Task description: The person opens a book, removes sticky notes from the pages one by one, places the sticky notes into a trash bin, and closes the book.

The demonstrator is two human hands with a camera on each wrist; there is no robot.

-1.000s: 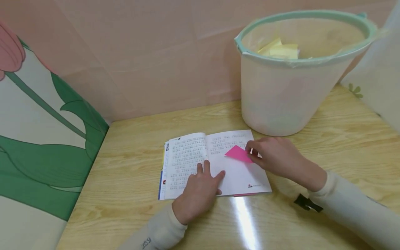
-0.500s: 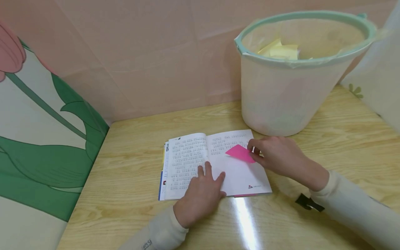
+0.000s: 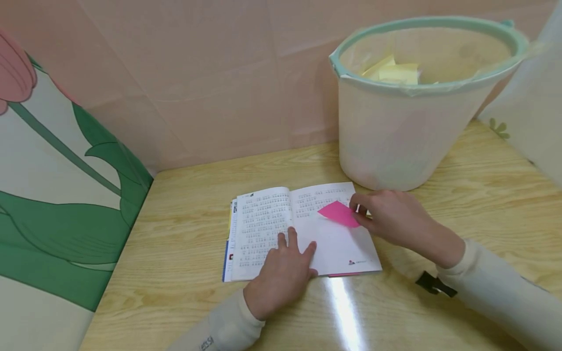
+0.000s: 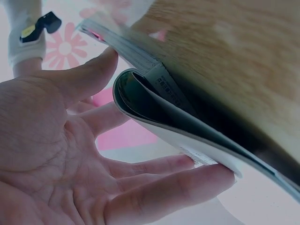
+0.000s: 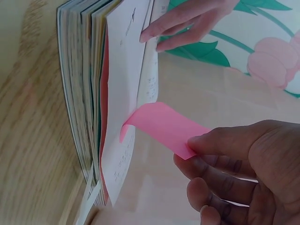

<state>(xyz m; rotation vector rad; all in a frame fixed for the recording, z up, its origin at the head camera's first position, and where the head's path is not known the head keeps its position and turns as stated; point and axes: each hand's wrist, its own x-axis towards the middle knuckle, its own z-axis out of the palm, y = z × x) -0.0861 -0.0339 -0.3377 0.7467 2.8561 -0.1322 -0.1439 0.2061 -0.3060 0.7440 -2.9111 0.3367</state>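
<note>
A book lies spread on the wooden table with printed pages facing up. My left hand rests on its lower middle, fingers straight and spread across the pages. In the left wrist view the thumb and fingers extend either side of the book's curved pages. With thumb and index finger my right hand pinches a corner of a pink sticky note over the right page. The note's far end curls down against that page, while the held end stands away from the paper.
Behind the book to the right stands a tall white bin with a green rim and yellow paper pieces inside. A pink cloth wall backs the table. A tulip-patterned panel borders its left side.
My right hand has shifted slightly right with the pink sticky note, whose left end has moved a little right and up the page. My left hand has moved slightly right on the book.
</note>
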